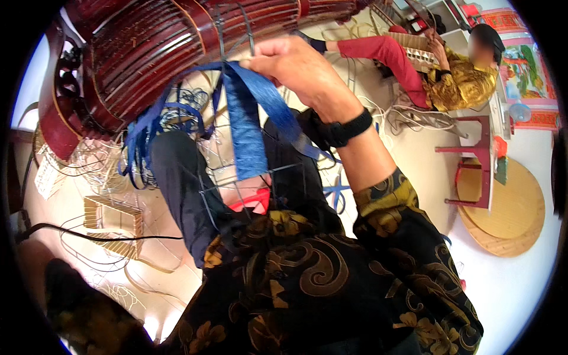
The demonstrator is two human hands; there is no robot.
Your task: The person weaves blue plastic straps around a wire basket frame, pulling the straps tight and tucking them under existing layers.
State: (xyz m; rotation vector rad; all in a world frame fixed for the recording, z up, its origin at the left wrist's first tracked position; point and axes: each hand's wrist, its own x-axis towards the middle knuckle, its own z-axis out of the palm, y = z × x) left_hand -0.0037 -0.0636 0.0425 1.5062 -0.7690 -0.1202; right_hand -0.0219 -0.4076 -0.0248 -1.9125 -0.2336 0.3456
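Observation:
My right hand (pixel 290 62), with a black watch on its wrist, is closed in a pinch at the upper middle. Its fingertips grip a flat blue strip (pixel 260 89) beside dark upright wires. The strip loops round a thin wire frame (pixel 239 186), and a wide blue band (pixel 245 142) hangs down inside it. The frame stands over my lap, between my knees. At the lower left my left sleeve (pixel 89 313) leads to the dark rim; the hand itself is not visible there.
A dark red slatted wooden bench (pixel 154 53) stands ahead. Blue strips (pixel 171 112) hang beside my left knee. A tan woven frame (pixel 115 219) and loose strips lie on the left floor. Blue scissors (pixel 336 192) lie right. A seated person (pixel 461 83) works near a red stool (pixel 482 148).

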